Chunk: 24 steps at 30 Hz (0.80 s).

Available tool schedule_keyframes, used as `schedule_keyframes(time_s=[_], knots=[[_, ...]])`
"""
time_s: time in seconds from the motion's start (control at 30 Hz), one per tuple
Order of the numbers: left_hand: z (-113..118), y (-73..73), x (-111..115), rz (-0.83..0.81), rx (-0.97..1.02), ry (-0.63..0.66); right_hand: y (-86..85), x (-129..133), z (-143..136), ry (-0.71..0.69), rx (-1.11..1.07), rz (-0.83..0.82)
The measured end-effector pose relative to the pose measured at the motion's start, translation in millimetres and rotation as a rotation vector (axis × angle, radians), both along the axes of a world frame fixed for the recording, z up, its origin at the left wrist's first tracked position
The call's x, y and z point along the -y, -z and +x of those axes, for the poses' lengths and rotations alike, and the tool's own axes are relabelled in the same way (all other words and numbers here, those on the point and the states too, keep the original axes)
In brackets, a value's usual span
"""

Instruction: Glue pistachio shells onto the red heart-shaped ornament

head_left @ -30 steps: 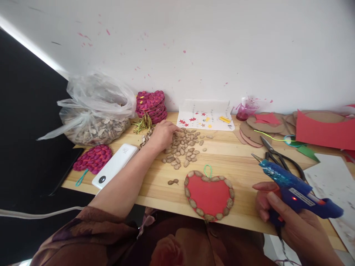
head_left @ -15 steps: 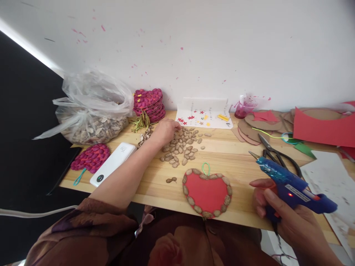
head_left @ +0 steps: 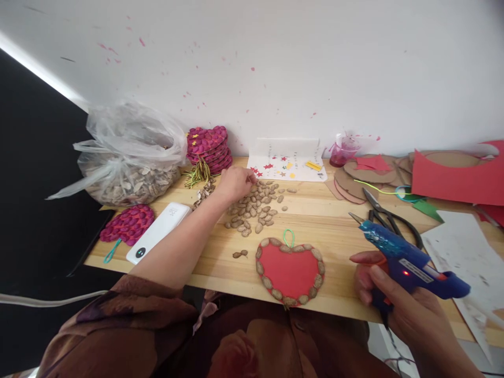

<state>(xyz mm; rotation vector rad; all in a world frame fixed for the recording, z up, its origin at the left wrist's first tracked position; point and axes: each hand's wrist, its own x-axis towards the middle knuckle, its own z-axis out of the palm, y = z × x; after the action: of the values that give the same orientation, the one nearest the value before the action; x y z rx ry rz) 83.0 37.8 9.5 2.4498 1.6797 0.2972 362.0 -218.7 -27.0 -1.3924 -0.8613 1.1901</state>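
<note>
My left hand [head_left: 236, 184] is at the back edge of a pile of peanut shells [head_left: 258, 207], its fingers bent down and closed together. Whatever may be between those fingertips is hidden. In my right hand [head_left: 389, 289] is a blue glue gun [head_left: 409, 262] with a lit red light, its nozzle pointing up and left over the table. A red heart [head_left: 289, 270] with a border of peanut shells and a green loop lies between my hands near the front edge. Beside it on the left is a darker peanut shell [head_left: 240, 254].
A plastic bag of shells [head_left: 134, 178], purple decorated pieces [head_left: 128, 223] and a white power bank [head_left: 159, 233] occupy the left. Star stickers lie on a paper sheet [head_left: 285, 168] at the wall. Scissors [head_left: 389, 215], cardboard shapes [head_left: 362, 181] and red paper [head_left: 452, 181] are at right.
The view has shifted slightly, moving the table items a little leftward. My left hand stays at the shell pile, and the glue gun remains in my right hand.
</note>
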Motion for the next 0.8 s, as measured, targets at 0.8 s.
schedule_keyframes(time_s=[0.8], knots=[[-2.2, -5.1, -5.6, 0.048, -0.175, -0.037, -6.1, 1.0, -6.1, 0.014, -0.021, 0.011]])
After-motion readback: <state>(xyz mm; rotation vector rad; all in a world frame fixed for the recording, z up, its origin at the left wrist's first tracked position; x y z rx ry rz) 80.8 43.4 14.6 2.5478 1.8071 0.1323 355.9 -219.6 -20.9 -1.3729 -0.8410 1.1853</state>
